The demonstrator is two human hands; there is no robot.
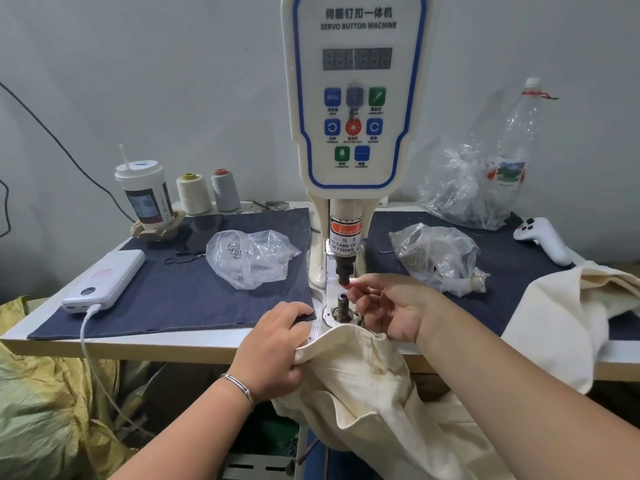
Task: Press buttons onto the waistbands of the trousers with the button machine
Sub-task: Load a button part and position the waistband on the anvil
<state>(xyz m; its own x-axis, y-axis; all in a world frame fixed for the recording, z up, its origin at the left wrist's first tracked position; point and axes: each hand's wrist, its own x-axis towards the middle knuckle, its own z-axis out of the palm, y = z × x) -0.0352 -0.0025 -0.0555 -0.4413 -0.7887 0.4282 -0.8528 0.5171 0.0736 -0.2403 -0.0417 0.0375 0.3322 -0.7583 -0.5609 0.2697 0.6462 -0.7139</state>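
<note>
The button machine is coloured cream-white, and a blue line is drawn around its front. Blue, green and grey buttons and one red dot are seen on it. The trousers are coloured plain cream. The table is covered by a dark blue cloth. A white power bank, a cream thread cone and a grey thread cone are seen there.

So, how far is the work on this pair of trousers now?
Done: nothing visible; no button shows on the waistband. In hand: the left hand grips the waistband at the table edge, and the right hand reaches its fingertips between the punch and the lower die, perhaps loading a part. Left: sliding the waistband over the die and pressing.
</note>
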